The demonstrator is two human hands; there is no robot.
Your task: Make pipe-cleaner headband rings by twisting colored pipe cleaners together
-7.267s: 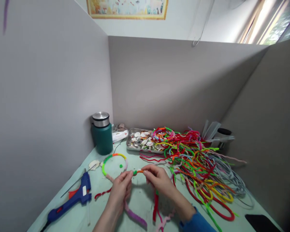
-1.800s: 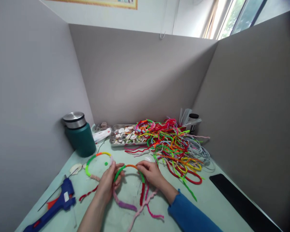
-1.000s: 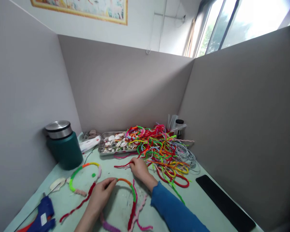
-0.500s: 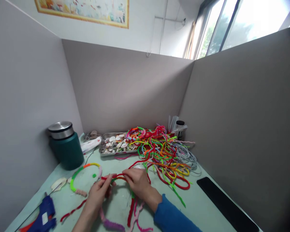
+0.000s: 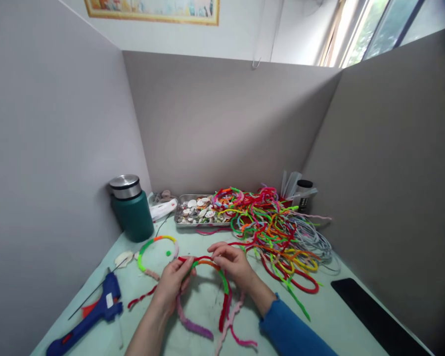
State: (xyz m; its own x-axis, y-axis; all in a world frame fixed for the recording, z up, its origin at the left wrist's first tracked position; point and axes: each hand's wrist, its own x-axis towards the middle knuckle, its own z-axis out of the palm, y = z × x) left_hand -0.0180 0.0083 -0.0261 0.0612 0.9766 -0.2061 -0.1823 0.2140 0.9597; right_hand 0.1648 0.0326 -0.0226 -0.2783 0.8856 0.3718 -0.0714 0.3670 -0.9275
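Low over the table, a hoop wrapped in orange, green, red and purple fuzzy pipe cleaner hangs with an open bottom. My left hand is closed round its upper left part, thumb pressed on top, with a red pipe cleaner running out from the grip. At the hoop's top right, my right hand pinches that red strand between thumb and fingers. Below my right wrist dangle pale pink and deep pink pipe cleaners. A second coloured ring lies left of my left hand.
A blue glue gun lies at the left, near a green flask. Behind are a metal tray of small pieces and a tangled heap of pipe cleaners. A black strip lies right. Grey partitions enclose the table.
The view has swung left, so everything sits farther right in the picture. My right hand has lifted slightly off the hoop's top, uncovering its green right side. My left hand keeps its grip.
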